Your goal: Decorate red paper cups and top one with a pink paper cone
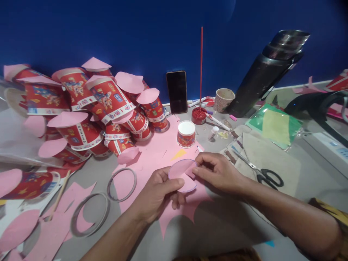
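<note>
A pink paper disc (181,168) with a blue-drawn edge and a slit cut toward its centre is held up between both hands. My left hand (161,190) pinches its left side, thumb on top and fingers below. On the other side my right hand (214,170) grips the edge of the flap beside the slit. Just beyond them stands a small red paper cup (186,134) with its white base up. Beneath the hands lies a pink paper sheet (152,152) with curved cut-outs along its near edge.
Many red cups with pink paper cones (67,119) are piled at the left. Two tape rolls (121,184) lie nearer me. Scissors (255,168) rest on cloth at the right. Behind are a phone (176,92), a glue stick (213,133), a paper cup (224,99) and a black flask (263,69).
</note>
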The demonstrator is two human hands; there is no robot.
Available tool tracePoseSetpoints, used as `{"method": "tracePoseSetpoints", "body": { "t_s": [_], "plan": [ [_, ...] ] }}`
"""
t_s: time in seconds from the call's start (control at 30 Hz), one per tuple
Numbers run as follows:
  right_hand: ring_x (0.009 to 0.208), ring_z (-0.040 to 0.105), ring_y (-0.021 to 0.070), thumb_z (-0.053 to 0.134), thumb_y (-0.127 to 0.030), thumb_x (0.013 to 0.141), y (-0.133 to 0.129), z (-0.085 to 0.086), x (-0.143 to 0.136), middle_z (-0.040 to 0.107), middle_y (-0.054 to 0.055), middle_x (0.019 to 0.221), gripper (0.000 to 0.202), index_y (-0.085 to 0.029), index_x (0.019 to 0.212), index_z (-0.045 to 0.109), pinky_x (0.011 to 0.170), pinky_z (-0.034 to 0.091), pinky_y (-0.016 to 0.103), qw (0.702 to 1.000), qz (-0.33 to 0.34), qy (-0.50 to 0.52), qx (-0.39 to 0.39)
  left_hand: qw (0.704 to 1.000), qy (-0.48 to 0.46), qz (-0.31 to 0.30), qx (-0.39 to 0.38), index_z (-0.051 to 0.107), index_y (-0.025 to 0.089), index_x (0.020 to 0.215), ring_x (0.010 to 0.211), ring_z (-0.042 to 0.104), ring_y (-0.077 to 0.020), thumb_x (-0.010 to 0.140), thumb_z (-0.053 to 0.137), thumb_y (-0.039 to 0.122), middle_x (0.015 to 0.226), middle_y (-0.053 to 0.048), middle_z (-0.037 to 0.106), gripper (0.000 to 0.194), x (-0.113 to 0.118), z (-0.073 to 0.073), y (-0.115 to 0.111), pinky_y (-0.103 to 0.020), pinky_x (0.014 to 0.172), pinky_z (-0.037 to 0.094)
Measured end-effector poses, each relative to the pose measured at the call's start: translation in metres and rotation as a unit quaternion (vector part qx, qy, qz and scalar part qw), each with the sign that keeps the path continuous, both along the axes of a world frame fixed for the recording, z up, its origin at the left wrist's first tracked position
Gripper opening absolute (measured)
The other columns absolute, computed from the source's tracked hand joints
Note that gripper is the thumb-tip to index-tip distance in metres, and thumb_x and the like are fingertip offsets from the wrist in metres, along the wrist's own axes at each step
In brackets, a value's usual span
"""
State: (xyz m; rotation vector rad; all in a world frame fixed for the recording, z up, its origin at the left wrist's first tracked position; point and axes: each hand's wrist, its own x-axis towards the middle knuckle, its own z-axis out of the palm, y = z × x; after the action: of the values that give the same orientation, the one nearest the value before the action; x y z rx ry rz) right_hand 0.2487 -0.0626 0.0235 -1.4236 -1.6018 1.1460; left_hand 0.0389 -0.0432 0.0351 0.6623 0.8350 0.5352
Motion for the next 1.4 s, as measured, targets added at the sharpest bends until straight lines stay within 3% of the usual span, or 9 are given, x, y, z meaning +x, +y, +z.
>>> {"method": "tracePoseSetpoints", "body": {
  "t_s": [0.13,0.3,0.47,0.67,0.83,1.03,1.23,1.4],
  "plan": [
    [0.057,0.044,0.0119,0.066,-0.034,0.086,0.001,0.002,0.002,0.061,-0.001,0.065,0.019,-0.018,0.076,0.069,0.053,0.032,0.024,1.0,0.01,-0.004,-0.009,0.998,-0.008,-0.004,-0.056,0.07,0.011,0.066,0.037,0.062,-0.0115,0.063,0.096,0.03,0.052,-0.004,0.069,0.032,-0.001,0.002,0.001,-0.014,0.035,0.045],
    [0.058,0.044,0.0117,0.067,-0.035,0.086,0.003,0.002,0.004,0.058,-0.001,0.065,0.02,-0.018,0.074,0.066,0.054,0.034,0.024,1.0,0.019,-0.003,-0.004,0.995,-0.018,0.0,-0.094,0.065,0.013,0.061,0.035,0.061,-0.011,0.059,0.099,0.029,0.05,-0.003,0.068,0.038,-0.002,-0.001,0.001,-0.015,0.035,0.045],
    [0.058,0.043,0.0111,0.068,-0.035,0.087,0.003,0.001,0.004,0.06,0.0,0.067,0.022,-0.017,0.076,0.071,0.053,0.033,0.023,1.0,0.013,-0.001,-0.011,0.998,-0.002,-0.047,-0.047,0.073,0.011,0.069,0.041,0.064,-0.0122,0.064,0.096,0.038,0.058,-0.005,0.072,0.037,-0.003,-0.005,-0.001,-0.017,0.039,0.047],
    [0.057,0.041,0.0109,0.066,-0.032,0.084,0.004,0.002,0.005,0.055,-0.002,0.062,0.017,-0.018,0.073,0.067,0.052,0.032,0.023,1.0,0.001,0.002,-0.018,0.987,0.089,-0.068,0.112,0.075,0.011,0.078,0.05,0.062,-0.0114,0.078,0.087,0.044,0.061,-0.008,0.073,0.035,-0.009,-0.001,0.0,-0.02,0.053,0.049],
    [0.057,0.046,0.0119,0.066,-0.035,0.084,0.003,0.004,0.004,0.058,-0.002,0.062,0.018,-0.02,0.074,0.062,0.052,0.035,0.023,0.998,-0.014,0.036,-0.04,0.99,0.106,-0.019,0.095,0.069,0.014,0.073,0.047,0.059,-0.0121,0.076,0.087,0.044,0.056,-0.005,0.07,0.035,-0.01,0.0,0.0,-0.023,0.05,0.047],
    [0.057,0.042,0.0111,0.068,-0.036,0.083,0.001,0.006,0.001,0.051,-0.004,0.061,0.02,-0.02,0.074,0.062,0.052,0.034,0.023,0.998,-0.008,0.054,-0.043,0.991,0.099,-0.012,0.084,0.066,0.014,0.07,0.043,0.056,-0.0109,0.076,0.086,0.035,0.053,-0.003,0.067,0.029,-0.003,-0.003,-0.003,-0.026,0.053,0.05],
    [0.062,0.048,0.0125,0.068,-0.043,0.087,0.001,0.005,0.0,0.057,-0.002,0.066,0.027,-0.019,0.076,0.063,0.058,0.039,0.024,0.989,0.009,0.118,-0.085,0.988,0.118,-0.005,0.103,0.064,0.016,0.08,0.047,0.063,-0.0154,0.074,0.086,0.034,0.06,-0.005,0.073,0.029,0.004,-0.002,-0.006,-0.026,0.05,0.05],
    [0.058,0.044,0.0112,0.067,-0.041,0.086,0.0,0.007,-0.002,0.053,-0.004,0.062,0.027,-0.019,0.072,0.06,0.054,0.035,0.024,0.992,0.018,0.093,-0.082,0.97,0.188,-0.032,0.148,0.068,0.015,0.099,0.054,0.066,-0.0176,0.079,0.079,0.037,0.068,-0.005,0.075,0.032,0.003,0.005,-0.007,-0.029,0.056,0.053]
  ]
}}
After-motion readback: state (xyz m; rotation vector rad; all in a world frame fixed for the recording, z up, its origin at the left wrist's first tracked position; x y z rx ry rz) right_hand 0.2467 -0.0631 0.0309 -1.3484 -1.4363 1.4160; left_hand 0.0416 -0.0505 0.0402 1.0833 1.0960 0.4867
